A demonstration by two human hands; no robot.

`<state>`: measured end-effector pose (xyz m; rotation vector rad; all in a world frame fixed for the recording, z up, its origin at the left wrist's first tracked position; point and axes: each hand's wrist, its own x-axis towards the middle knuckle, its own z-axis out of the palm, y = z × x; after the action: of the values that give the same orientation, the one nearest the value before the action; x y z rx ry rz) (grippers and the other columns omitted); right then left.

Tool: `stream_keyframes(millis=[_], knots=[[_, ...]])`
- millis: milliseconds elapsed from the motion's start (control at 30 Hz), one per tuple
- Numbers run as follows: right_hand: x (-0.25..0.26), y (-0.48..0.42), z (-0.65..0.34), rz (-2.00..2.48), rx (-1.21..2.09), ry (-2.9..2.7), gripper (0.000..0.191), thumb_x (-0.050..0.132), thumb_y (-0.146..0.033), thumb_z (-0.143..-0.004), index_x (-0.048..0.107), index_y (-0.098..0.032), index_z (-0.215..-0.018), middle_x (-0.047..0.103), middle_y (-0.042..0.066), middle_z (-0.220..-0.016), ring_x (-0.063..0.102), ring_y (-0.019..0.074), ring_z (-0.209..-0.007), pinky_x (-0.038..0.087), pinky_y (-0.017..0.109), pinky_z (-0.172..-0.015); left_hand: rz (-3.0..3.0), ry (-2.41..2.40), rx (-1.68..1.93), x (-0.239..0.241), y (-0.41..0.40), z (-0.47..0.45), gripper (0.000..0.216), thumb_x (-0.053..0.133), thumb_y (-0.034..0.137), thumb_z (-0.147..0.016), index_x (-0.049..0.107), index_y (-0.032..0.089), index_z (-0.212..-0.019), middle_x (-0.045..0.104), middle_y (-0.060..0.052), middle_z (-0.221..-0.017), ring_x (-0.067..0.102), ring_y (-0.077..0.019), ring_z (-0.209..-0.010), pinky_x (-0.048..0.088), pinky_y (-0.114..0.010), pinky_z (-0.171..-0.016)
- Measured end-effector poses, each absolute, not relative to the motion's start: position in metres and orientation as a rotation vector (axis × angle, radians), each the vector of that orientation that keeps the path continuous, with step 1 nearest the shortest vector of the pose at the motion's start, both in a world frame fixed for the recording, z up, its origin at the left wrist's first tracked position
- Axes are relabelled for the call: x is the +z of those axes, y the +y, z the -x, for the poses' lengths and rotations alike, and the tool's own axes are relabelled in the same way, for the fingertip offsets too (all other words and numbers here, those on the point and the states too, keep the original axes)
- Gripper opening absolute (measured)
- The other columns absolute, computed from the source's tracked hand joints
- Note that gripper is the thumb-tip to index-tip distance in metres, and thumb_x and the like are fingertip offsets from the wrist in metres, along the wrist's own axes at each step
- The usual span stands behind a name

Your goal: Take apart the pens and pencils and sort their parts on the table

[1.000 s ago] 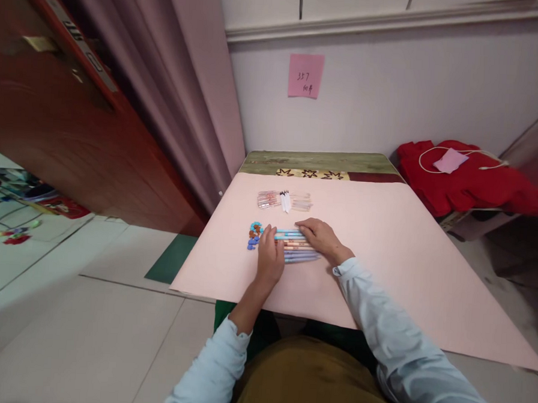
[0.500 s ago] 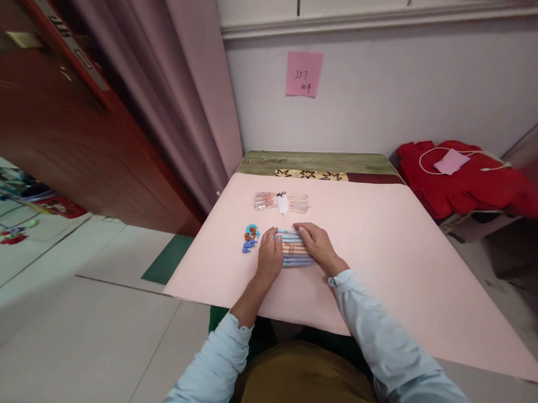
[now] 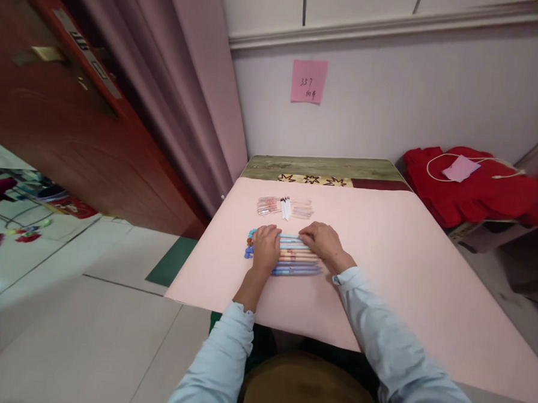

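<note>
Several pens (image 3: pixel 296 261) in blue and orange lie side by side in a row on the pink sheet (image 3: pixel 384 249), their coloured caps (image 3: pixel 249 244) pointing left. My left hand (image 3: pixel 265 248) lies flat over the row's left end, fingers stretched out. My right hand (image 3: pixel 323 243) rests on the row's right end, fingers curved over the pens. Further back lies a small bunch of clear pen tubes and refills (image 3: pixel 285 206), untouched by either hand.
The pink sheet covers a table (image 3: pixel 320 167) set against the wall, under a pink note (image 3: pixel 308 81). A red cloth with a white cable (image 3: pixel 472 182) lies to the right. A dark red door (image 3: pixel 52 112) and curtain stand to the left.
My left hand has slid left along the pens and now covers most of their coloured caps. The pens lie in a more even row. My right hand has barely moved.
</note>
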<state>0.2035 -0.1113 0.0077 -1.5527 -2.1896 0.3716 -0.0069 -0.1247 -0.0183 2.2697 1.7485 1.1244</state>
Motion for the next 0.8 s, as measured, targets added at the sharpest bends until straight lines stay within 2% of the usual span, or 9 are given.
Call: stream_keyframes(millis=[167,367,533,600,800], knots=[[0.001,-0.112,-0.199,1.454,0.348,-2.171,0.01,0.063,-0.025,-0.089,0.073,-0.024,-0.089,0.072,0.004,-0.095,0.062,0.0209,-0.092,0.041,0.032,-0.082,-2.225,1.745,1.304,-0.021,-0.125,0.005,0.015,0.056,0.015,-0.089,0.069,0.022,-0.089,0.073,-0.004,-0.089,0.061,-0.0239,-0.094,0.045,-0.042,-0.09],[0.002,-0.12,-0.2,1.339,0.326,-2.107,0.01,0.055,-0.024,-0.095,0.063,-0.023,-0.101,0.071,0.003,-0.09,0.059,0.0205,-0.081,0.04,0.031,-0.078,-2.352,1.586,1.349,-0.014,-0.131,0.005,0.018,0.065,0.027,-0.088,0.07,0.023,-0.106,0.074,-0.004,-0.103,0.059,-0.0245,-0.104,0.04,-0.043,-0.097],[0.002,-0.121,-0.201,1.201,0.29,-2.174,0.024,0.047,-0.021,-0.099,0.061,-0.022,-0.118,0.069,0.008,-0.108,0.059,0.022,-0.097,0.04,0.034,-0.085,-2.42,1.505,1.277,-0.009,-0.135,0.002,0.016,0.06,0.032,-0.094,0.071,0.023,-0.099,0.072,-0.003,-0.086,0.057,-0.0216,-0.09,0.041,-0.038,-0.086],[0.0,-0.12,-0.203,1.179,0.267,-2.251,0.028,0.045,-0.024,-0.101,0.061,-0.022,-0.124,0.069,0.008,-0.108,0.059,0.0222,-0.1,0.039,0.034,-0.087,-2.44,1.503,1.246,-0.007,-0.136,0.002,0.019,0.057,0.035,-0.095,0.071,0.023,-0.098,0.07,-0.003,-0.083,0.056,-0.0212,-0.088,0.04,-0.038,-0.083],[-0.005,-0.119,-0.208,1.157,0.24,-2.302,0.023,0.047,-0.03,-0.102,0.069,-0.023,-0.105,0.07,0.005,-0.093,0.059,0.0213,-0.091,0.039,0.034,-0.083,-2.505,1.546,1.167,-0.005,-0.139,0.002,0.022,0.052,0.033,-0.097,0.071,0.023,-0.089,0.066,-0.004,-0.077,0.054,-0.0219,-0.087,0.036,-0.039,-0.082]])
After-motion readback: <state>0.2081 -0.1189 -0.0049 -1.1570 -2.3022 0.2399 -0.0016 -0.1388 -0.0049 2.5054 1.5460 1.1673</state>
